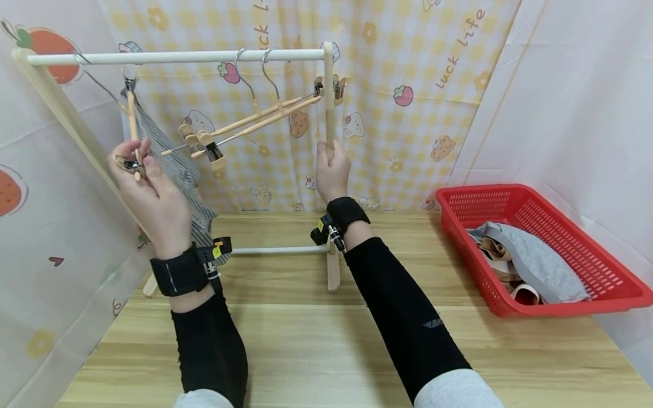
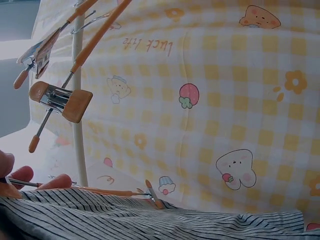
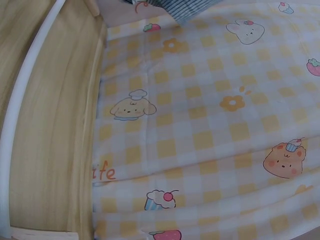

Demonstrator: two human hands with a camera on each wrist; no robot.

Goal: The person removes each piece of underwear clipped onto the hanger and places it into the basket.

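Observation:
At the left end of the clothes rack, my left hand (image 1: 163, 207) holds the near end of a clip hanger (image 1: 132, 116), fingers and thumb around its bar by the clip. Hooked on the white rod (image 1: 199, 57), this hanger carries a grey striped garment (image 1: 176, 150), which hangs down behind my hand and wrist. The left wrist view shows the striped cloth (image 2: 150, 220) along the bottom, with fingertips (image 2: 56, 182) at the hanger bar. My right hand (image 1: 334, 174) grips the rack's right wooden post (image 1: 329, 113). In the right wrist view that hand is out of sight.
Two more clip hangers (image 1: 267, 117) with no clothes hang from the rod between my hands. A red basket (image 1: 471, 266) at the right holds a grey cloth (image 1: 541, 263) and some brown and beige items. A patterned curtain (image 1: 408, 136) hangs behind the rack on the wooden table (image 1: 301, 351).

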